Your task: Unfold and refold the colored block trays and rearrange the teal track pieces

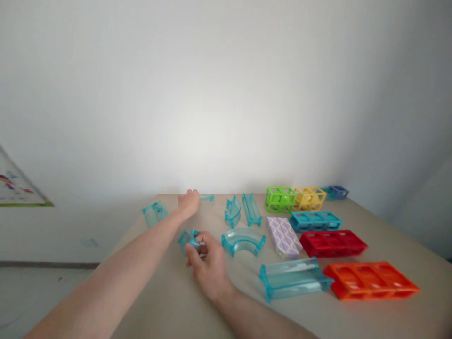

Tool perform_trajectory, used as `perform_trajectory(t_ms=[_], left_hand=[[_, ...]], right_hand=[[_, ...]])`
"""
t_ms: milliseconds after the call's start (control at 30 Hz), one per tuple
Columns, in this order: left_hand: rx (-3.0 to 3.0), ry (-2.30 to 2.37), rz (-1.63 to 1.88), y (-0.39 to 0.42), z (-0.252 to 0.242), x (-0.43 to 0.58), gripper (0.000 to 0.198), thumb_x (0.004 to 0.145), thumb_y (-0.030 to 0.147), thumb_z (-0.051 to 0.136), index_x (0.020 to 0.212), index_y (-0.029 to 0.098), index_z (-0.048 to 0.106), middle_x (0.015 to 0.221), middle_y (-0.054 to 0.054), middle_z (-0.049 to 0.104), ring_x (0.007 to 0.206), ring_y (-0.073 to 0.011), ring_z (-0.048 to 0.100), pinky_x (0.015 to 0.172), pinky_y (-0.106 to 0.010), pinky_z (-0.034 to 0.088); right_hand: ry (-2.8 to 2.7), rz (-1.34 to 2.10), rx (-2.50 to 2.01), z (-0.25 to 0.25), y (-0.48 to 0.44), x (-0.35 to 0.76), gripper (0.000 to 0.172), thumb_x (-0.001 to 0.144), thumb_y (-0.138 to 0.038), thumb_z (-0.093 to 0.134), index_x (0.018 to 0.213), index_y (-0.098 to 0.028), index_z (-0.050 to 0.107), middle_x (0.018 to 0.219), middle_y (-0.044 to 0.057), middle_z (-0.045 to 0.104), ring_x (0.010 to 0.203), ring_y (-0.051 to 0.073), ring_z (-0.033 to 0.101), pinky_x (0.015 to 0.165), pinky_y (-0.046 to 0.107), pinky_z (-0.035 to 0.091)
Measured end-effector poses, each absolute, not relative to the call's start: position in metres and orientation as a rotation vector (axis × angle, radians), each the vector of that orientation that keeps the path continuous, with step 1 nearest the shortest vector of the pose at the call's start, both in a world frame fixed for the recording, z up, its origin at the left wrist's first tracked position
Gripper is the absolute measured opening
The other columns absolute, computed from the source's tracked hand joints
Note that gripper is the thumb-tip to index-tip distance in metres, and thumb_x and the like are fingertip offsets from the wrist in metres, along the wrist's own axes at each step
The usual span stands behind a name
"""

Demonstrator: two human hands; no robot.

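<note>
My left hand (pixel 189 203) reaches to the far edge of the table by the wall, its fingers bent and mostly turned away from view. A clear blue track piece (pixel 208 197) sticks out from its right side, and the hand looks closed on it. Nearer to me, my right hand (pixel 211 263) pinches a small clear blue track piece (pixel 190 238) between thumb and fingers. Just right of that hand a curved clear blue track piece (pixel 243 240) lies on the table. Another clear blue piece (pixel 155 214) rests at the left edge, beyond my left forearm.
Two more clear blue pieces (pixel 252 209) lie toward the back. A purple-patterned box (pixel 283 237) sits mid-table. Green (pixel 280 200), yellow (pixel 310 198), teal (pixel 315 221), red (pixel 334 243) and orange (pixel 371 281) frames stand on the right. A wide clear track (pixel 294 278) lies in front.
</note>
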State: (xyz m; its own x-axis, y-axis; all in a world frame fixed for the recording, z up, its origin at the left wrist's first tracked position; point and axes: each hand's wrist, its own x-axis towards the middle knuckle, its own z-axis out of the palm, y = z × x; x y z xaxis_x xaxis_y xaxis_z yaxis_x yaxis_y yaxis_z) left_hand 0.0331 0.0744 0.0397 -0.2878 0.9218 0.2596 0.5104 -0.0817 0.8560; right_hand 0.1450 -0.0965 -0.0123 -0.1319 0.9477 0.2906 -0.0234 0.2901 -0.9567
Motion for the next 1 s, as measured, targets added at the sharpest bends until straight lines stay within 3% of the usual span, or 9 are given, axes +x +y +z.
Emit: perform_trajectory(t_ms=[100, 200, 267, 333, 500, 667, 800, 900, 1000], left_hand=[[1.446, 1.685, 1.443, 0.056, 0.049, 0.04, 0.022, 0.066, 0.014, 0.063, 0.06, 0.021, 0.043, 0.075, -0.01, 0.063, 0.108, -0.034, 0.057, 0.09, -0.042, 0.041], [1.345, 1.529, 1.525, 0.022, 0.057, 0.039, 0.007, 0.077, 0.025, 0.053, 0.077, 0.018, 0.051, 0.077, -0.008, 0.066, 0.084, -0.0247, 0.065, 0.076, -0.037, 0.048], [1.282, 1.372, 1.535, -0.005, 0.056, 0.035, 0.019, 0.079, 0.026, 0.05, 0.097, 0.018, 0.052, 0.082, -0.007, 0.068, 0.072, -0.0189, 0.066, 0.071, -0.035, 0.05], [1.105, 0.961, 1.432, -0.031, 0.05, 0.031, 0.044, 0.074, 0.022, 0.06, 0.116, 0.023, 0.049, 0.088, -0.004, 0.069, 0.069, -0.0165, 0.065, 0.069, -0.033, 0.051], [1.101, 0.761, 1.28, -0.065, 0.029, 0.025, 0.063, 0.078, 0.028, 0.066, 0.137, 0.025, 0.043, 0.072, 0.002, 0.062, 0.049, -0.01, 0.053, 0.047, -0.022, 0.044], [1.161, 0.812, 1.116, -0.068, 0.019, 0.027, 0.066, 0.079, 0.035, 0.065, 0.14, 0.025, 0.041, 0.081, -0.002, 0.065, 0.06, -0.0138, 0.057, 0.05, -0.023, 0.046], [1.285, 0.804, 1.056, -0.067, 0.015, 0.028, 0.055, 0.08, 0.033, 0.063, 0.133, 0.022, 0.049, 0.088, -0.004, 0.066, 0.062, -0.0133, 0.057, 0.055, -0.023, 0.046], [1.342, 0.798, 1.094, -0.065, 0.013, 0.028, 0.045, 0.082, 0.031, 0.059, 0.126, 0.021, 0.055, 0.091, -0.004, 0.067, 0.066, -0.0137, 0.059, 0.059, -0.023, 0.049], [1.371, 0.857, 1.085, -0.063, 0.012, 0.026, 0.039, 0.084, 0.034, 0.056, 0.119, 0.019, 0.058, 0.084, -0.004, 0.066, 0.06, -0.0137, 0.058, 0.049, -0.021, 0.047]], right_hand=[[-1.449, 1.021, -0.907, -0.012, -0.096, 0.145, 0.017, 0.085, -0.036, 0.057, 0.083, -0.021, 0.05, 0.075, -0.001, 0.058, 0.061, 0.011, 0.054, 0.052, 0.02, 0.039], [-1.471, 0.96, -0.897, -0.009, -0.096, 0.147, 0.022, 0.088, -0.04, 0.054, 0.079, -0.02, 0.053, 0.07, -0.002, 0.053, 0.063, 0.012, 0.05, 0.053, 0.021, 0.037], [-1.462, 0.911, -0.901, -0.007, -0.096, 0.149, 0.027, 0.09, -0.042, 0.052, 0.075, -0.02, 0.052, 0.067, -0.003, 0.048, 0.062, 0.012, 0.046, 0.053, 0.021, 0.035], [-1.411, 0.856, -0.915, -0.004, -0.096, 0.151, 0.029, 0.091, -0.043, 0.049, 0.074, -0.02, 0.05, 0.066, -0.004, 0.045, 0.062, 0.011, 0.043, 0.054, 0.022, 0.034], [-1.289, 0.841, -0.852, 0.002, -0.099, 0.155, 0.024, 0.096, -0.039, 0.042, 0.089, -0.02, 0.055, 0.075, -0.001, 0.056, 0.069, 0.013, 0.051, 0.068, 0.025, 0.042], [-1.305, 0.772, -0.882, 0.004, -0.097, 0.157, 0.028, 0.092, -0.037, 0.049, 0.111, -0.018, 0.058, 0.089, 0.004, 0.061, 0.074, 0.015, 0.054, 0.07, 0.028, 0.045], [-1.371, 0.647, -0.9, 0.004, -0.094, 0.158, 0.033, 0.091, -0.032, 0.051, 0.121, -0.022, 0.059, 0.103, 0.006, 0.059, 0.087, 0.017, 0.054, 0.076, 0.03, 0.044], [-1.422, 0.64, -0.893, 0.005, -0.093, 0.159, 0.032, 0.092, -0.03, 0.05, 0.121, -0.024, 0.062, 0.102, 0.006, 0.058, 0.09, 0.018, 0.054, 0.074, 0.029, 0.045], [-1.459, 0.639, -0.877, 0.006, -0.093, 0.158, 0.028, 0.091, -0.029, 0.053, 0.115, -0.024, 0.067, 0.103, 0.006, 0.058, 0.093, 0.018, 0.053, 0.076, 0.029, 0.045]])
